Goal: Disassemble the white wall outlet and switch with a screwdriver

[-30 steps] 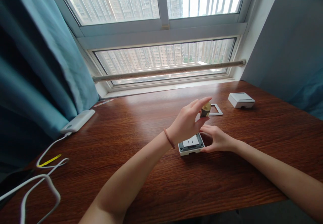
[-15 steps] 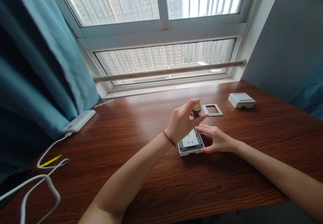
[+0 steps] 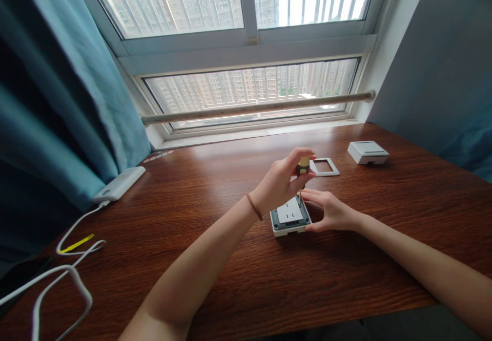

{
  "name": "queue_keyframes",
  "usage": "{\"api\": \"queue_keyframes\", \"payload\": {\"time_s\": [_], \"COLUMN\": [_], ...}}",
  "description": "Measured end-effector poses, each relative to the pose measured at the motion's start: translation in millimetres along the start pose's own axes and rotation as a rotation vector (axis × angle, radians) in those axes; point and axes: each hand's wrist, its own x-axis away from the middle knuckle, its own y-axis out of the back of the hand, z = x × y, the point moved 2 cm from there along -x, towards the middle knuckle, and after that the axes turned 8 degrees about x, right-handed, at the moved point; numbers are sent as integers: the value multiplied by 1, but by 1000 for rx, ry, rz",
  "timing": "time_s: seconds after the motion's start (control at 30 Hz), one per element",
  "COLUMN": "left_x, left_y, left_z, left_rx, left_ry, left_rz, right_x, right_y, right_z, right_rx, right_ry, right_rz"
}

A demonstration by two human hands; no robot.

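Note:
My left hand (image 3: 283,181) is closed around the yellow-and-black handle of a screwdriver (image 3: 303,166). The screwdriver stands nearly upright, its thin shaft reaching down to the right side of a wall socket (image 3: 290,212). This socket has a white face with slots, a dark grey surround and a white box beneath, and it lies face up on the table. My right hand (image 3: 326,212) grips the socket's right side, thumb at the near corner and fingers at the far one. My left hand hides part of the socket's far left edge.
Behind the hands lies a white square frame (image 3: 336,172). A white box (image 3: 368,153) sits farther right on the brown wooden table (image 3: 246,279). At left are a white power bank (image 3: 121,183), a white cable (image 3: 79,274) and a yellow strip (image 3: 79,243). A window and curtain border the table.
My left hand has turned slightly and shifted a little to the right on the screwdriver handle, its fingers placed differently. My right hand and the socket stay put.

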Motion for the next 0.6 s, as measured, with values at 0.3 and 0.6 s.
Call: {"api": "queue_keyframes", "payload": {"time_s": [0.3, 0.6], "left_x": [-2, -1], "left_y": [-1, 5], "left_z": [0, 6], "left_rx": [140, -118], "left_ry": [3, -40], "left_rz": [119, -120], "right_x": [0, 1], "right_y": [0, 0], "right_z": [-1, -2], "right_rx": [-24, -58], "right_ry": [-14, 3], "right_rz": [-8, -10]}}
